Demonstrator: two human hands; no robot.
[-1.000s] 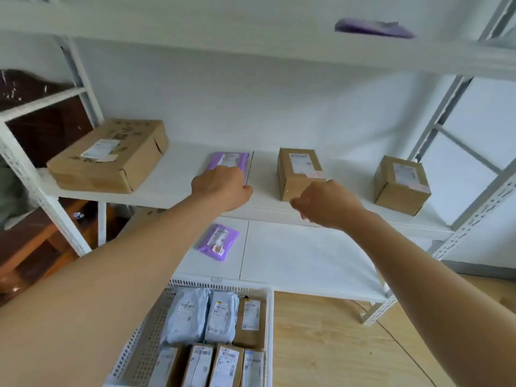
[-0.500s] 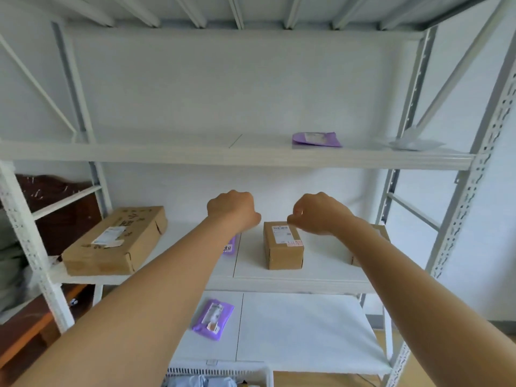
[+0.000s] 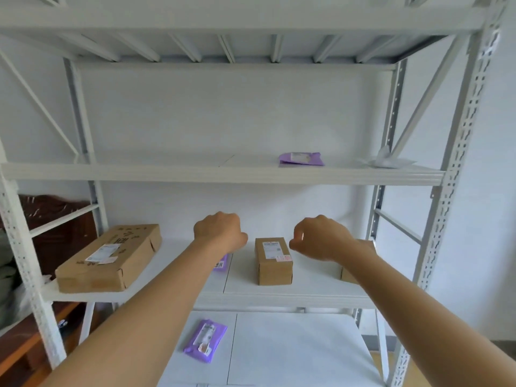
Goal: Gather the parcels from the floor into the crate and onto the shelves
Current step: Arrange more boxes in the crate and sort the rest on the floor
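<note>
Both arms reach forward toward a white metal shelving rack [image 3: 223, 174]. The left hand [image 3: 219, 233] is seen from the back with its fingers curled under into a loose fist, and nothing shows in its grip. The right hand [image 3: 321, 238] is also curled, thumb and forefinger tips close together, with nothing visible between them.

Between the two hands, on the middle shelf board, a small upright brown cardboard box with a white label [image 3: 273, 261] stands clear of both. Well to the left of the left hand lies a large flat brown cardboard carton with a shipping label [image 3: 110, 258] on the same board. Just under the left wrist a purple plastic mailer [image 3: 220, 263] peeks out; most of it is hidden by the forearm. Behind the right wrist sits another brown cardboard box [image 3: 351, 275], largely covered by the arm, so its shape is hard to judge.

Above and between the hands, closer to the right one, a purple flat pouch [image 3: 301, 159] lies on the upper shelf, and further right a crumpled white plastic bag [image 3: 388, 162]. Below the left forearm, on the lowest board, rests a purple padded mailer with a label [image 3: 205, 340]. The crate is out of view. Beyond the left arm, dark wooden furniture [image 3: 53, 236] is cut off by the rack's post.
</note>
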